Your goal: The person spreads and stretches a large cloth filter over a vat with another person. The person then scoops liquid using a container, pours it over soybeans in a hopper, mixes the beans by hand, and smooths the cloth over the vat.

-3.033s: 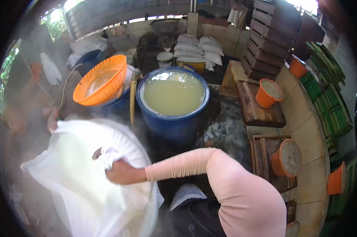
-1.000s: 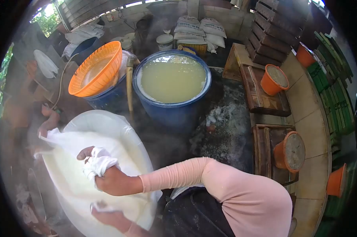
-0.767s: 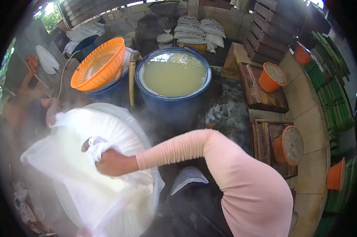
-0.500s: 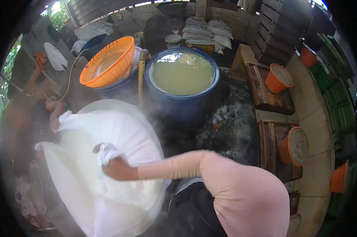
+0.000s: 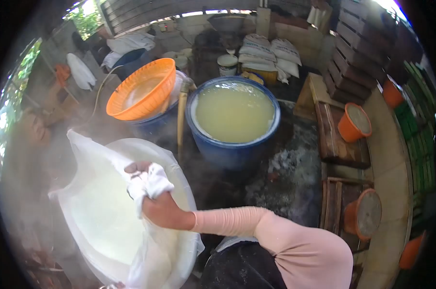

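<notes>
Nearest, below the sleeve, is the dark apron [image 5: 244, 269]. At the near edge, left of it, a small sliver may be the left hand, but too little shows to tell whether it holds anything.

Just beyond, on the left, the white cloth [image 5: 150, 245] hangs in a wide sag within the pale tub [image 5: 179, 176], with a pale, wet-looking mass [image 5: 107, 231] in it. The right hand [image 5: 164, 210] is closed tightly in a fist on a bunched part of the cloth, no gap left in the grip; the bunch bulges out around the fingers. The cloth's sag and the mass lie left of this grip and below it, and one corner of the cloth stretches to the far left.

The cloth itself looks thin, limp and light, but loaded it is probably heavy, slippery and, given the steam, hot. Gathered folds near the edge should hold better than a single layer.

Farther off stand the blue barrel [image 5: 232, 156] of cloudy liquid, a wooden handle [image 5: 181, 120] and, left, the orange basket [image 5: 168, 79]. Farthest are the stacked sacks [image 5: 259, 50].
</notes>
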Action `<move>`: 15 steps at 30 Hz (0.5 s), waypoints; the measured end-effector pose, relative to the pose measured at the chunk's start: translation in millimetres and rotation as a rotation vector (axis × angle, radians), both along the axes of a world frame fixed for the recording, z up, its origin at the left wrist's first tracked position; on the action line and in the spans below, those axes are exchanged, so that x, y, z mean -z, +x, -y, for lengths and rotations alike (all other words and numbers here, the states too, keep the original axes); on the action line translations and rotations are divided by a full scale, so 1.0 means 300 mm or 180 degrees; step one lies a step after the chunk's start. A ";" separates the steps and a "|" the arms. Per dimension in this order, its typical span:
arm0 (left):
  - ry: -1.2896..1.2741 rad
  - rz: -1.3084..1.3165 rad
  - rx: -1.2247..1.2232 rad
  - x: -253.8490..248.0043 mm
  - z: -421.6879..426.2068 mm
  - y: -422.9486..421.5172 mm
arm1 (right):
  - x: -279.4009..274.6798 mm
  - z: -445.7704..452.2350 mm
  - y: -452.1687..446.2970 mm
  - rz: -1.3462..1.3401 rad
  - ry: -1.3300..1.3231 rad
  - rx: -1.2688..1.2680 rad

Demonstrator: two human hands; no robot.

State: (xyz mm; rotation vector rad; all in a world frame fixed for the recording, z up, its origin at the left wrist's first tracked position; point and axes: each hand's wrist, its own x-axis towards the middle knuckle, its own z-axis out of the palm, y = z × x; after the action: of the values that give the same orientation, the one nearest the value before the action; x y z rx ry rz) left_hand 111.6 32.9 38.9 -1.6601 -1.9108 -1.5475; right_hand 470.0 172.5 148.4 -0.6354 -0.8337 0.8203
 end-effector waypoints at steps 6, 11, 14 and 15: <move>-0.0921 0.3573 0.0521 -0.040 -0.330 0.660 | 0.053 0.013 -0.106 0.0634 0.0051 -0.0301; 0.0030 0.5284 0.2118 -0.246 -0.144 0.374 | 0.176 -0.054 -0.047 0.5533 -0.0179 0.0344; 0.1217 0.4714 0.0809 -0.356 -0.030 -0.068 | 0.345 -0.162 0.109 0.5961 0.0785 0.0975; 0.1477 0.4310 0.2347 -0.348 0.037 -0.162 | 0.232 -0.158 0.044 0.6209 0.1433 0.1469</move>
State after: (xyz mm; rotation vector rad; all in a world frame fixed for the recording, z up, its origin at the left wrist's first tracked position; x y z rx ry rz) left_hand 62.9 21.7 143.2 -1.1284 -0.8754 -3.6616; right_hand 483.3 220.0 78.9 -1.0739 -2.3605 -0.7367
